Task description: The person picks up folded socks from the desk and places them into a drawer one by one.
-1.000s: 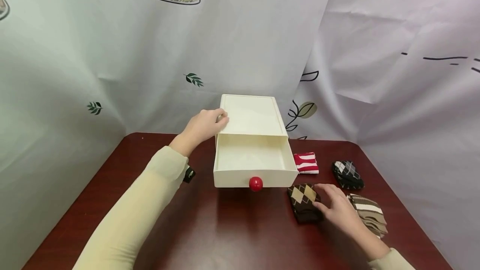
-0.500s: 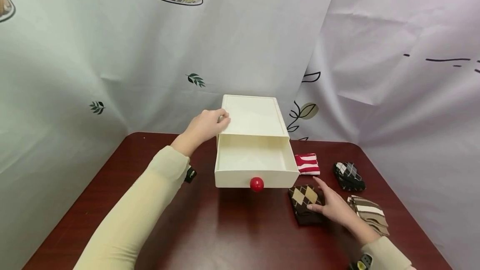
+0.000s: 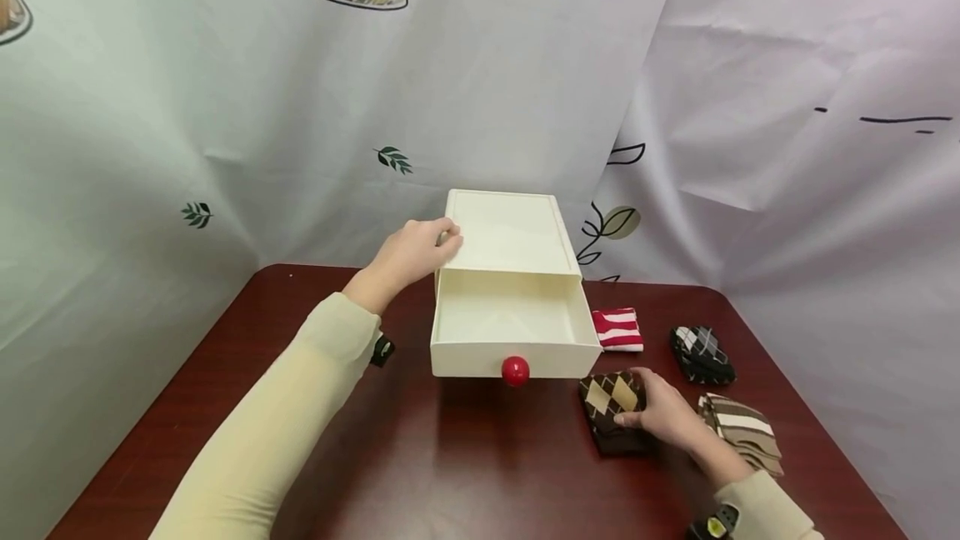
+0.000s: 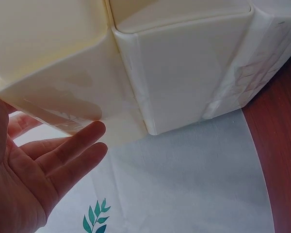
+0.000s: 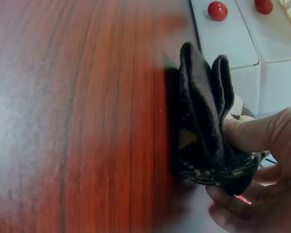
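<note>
On the dark red table (image 3: 480,473) stands a cream drawer box (image 3: 513,232) with its upper drawer (image 3: 512,361) pulled out and nothing in it. My left hand (image 3: 412,252) rests on the box's top left edge, and in the left wrist view its fingers (image 4: 82,155) extend loosely along the side wall. In front of the box's right corner, my right hand (image 3: 667,411) pinches a folded brown argyle sock (image 3: 611,402), thumb on one side and fingers on the other. The sock's dark folds (image 5: 199,92) stand out close to the tabletop in the right wrist view.
Right of the box lies a red-and-white striped folded sock (image 3: 618,329). Farther right are a black-and-grey argyle sock (image 3: 702,354) and a brown striped sock (image 3: 741,432). Red knobs (image 3: 515,371) project from the drawer fronts. A printed white cloth (image 3: 510,90) hangs behind the table.
My right hand spread its fingers over the brown argyle sock, then closed thumb and fingers on it. The left hand stays on the box; the view shifts slightly.
</note>
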`<action>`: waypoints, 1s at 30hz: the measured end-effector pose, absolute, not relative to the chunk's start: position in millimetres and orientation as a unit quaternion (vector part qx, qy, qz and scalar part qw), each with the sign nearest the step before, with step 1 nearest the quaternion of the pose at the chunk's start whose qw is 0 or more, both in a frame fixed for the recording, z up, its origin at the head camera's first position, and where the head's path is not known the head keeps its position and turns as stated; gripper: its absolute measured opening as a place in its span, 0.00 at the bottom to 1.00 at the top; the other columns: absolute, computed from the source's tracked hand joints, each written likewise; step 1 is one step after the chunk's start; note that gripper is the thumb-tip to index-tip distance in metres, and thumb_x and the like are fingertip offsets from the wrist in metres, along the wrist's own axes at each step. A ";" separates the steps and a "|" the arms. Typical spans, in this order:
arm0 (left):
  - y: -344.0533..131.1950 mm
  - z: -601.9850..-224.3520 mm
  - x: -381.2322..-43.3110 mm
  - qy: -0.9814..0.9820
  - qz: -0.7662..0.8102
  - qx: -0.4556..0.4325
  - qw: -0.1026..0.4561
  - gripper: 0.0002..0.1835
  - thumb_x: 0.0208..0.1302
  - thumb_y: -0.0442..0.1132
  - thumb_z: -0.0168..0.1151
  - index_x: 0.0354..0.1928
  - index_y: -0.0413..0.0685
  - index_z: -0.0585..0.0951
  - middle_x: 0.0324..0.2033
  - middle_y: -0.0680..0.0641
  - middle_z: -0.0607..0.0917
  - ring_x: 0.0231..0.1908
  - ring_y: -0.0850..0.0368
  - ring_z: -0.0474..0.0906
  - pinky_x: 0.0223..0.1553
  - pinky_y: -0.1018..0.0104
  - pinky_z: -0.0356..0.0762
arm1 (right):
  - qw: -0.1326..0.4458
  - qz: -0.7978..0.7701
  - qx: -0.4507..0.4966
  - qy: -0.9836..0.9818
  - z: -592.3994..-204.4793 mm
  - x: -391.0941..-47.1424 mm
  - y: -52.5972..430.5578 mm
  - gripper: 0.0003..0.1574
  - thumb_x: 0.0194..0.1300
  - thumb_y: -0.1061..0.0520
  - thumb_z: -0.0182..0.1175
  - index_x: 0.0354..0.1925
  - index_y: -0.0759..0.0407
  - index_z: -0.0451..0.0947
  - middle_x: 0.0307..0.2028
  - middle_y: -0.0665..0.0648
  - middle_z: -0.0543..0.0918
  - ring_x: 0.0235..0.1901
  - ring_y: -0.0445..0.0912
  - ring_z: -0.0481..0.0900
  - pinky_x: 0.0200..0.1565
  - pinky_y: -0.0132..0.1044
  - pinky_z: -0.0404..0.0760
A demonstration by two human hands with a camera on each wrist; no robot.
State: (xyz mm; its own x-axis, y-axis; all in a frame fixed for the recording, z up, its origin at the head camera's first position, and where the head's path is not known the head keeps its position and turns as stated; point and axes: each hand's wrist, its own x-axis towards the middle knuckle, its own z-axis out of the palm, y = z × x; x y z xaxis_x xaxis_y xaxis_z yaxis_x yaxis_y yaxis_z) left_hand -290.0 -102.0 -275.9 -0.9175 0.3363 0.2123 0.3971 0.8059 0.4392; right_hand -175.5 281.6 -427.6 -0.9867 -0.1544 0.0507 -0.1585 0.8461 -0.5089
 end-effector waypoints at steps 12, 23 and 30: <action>-102.1 -274.2 -290.6 -0.947 -0.245 -0.195 0.071 0.19 0.68 0.51 0.43 0.54 0.54 0.76 0.37 0.51 0.81 0.26 0.54 0.72 0.33 0.57 0.70 | 0.015 0.312 0.056 -0.948 -404.3 -168.4 283.9 0.29 0.49 0.53 0.71 0.46 0.66 0.75 0.41 0.62 0.80 0.43 0.57 0.76 0.44 0.52 0.72; -101.9 -275.3 -290.3 -0.949 -0.246 -0.190 0.060 0.20 0.68 0.51 0.43 0.55 0.54 0.75 0.42 0.50 0.81 0.28 0.54 0.74 0.35 0.56 0.71 | 0.085 0.385 0.062 -0.917 -337.5 -156.2 289.3 0.37 0.55 0.53 0.67 0.59 0.63 0.67 0.48 0.67 0.74 0.39 0.52 0.76 0.32 0.35 0.76; -102.0 -276.0 -290.7 -0.948 -0.248 -0.189 0.063 0.20 0.68 0.52 0.43 0.55 0.55 0.75 0.41 0.50 0.82 0.28 0.54 0.73 0.35 0.56 0.70 | 0.106 0.407 0.084 -0.904 -308.8 -152.1 275.5 0.39 0.56 0.52 0.67 0.63 0.54 0.64 0.43 0.63 0.76 0.27 0.45 0.77 0.27 0.35 0.74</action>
State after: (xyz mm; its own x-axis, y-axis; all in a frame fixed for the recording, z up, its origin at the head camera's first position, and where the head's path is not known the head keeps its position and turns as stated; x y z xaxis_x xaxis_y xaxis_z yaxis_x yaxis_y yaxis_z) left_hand -290.7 -102.0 -276.0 -0.9210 0.3265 0.2125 0.3888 0.8054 0.4474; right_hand -152.1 275.5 -308.8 -0.9637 -0.0658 0.2589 -0.2375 0.6550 -0.7174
